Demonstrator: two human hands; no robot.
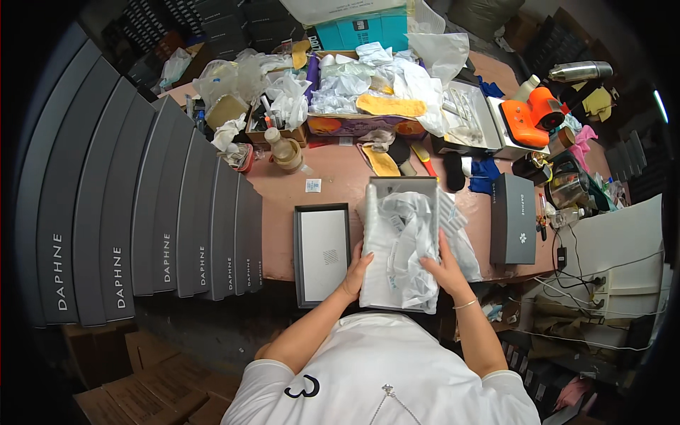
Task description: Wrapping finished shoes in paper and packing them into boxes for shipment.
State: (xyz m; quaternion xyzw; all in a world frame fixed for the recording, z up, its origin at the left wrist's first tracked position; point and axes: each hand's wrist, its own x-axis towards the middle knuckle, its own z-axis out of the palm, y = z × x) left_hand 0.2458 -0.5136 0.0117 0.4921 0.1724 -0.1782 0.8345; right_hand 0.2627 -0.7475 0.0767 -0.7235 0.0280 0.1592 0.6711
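An open grey shoe box [401, 185] lies in front of me on the brown table [333, 185], filled with white tissue paper and clear plastic wrap [401, 241]. My left hand [356, 273] presses against the box's near left side, fingers on the paper. Over on the paper's right part, my right hand [445, 265] lies with its fingers spread, a thin bracelet on the wrist. The box lid [322, 251] lies upturned just left of the box, its white inside showing.
A tall row of dark grey boxes [142, 227] stands along the left. A closed grey box [513, 219] sits right of the open one. At the back are cartons of crumpled paper [361, 92], an orange tool [531, 117], a bottle [283, 149] and a kettle [567, 185].
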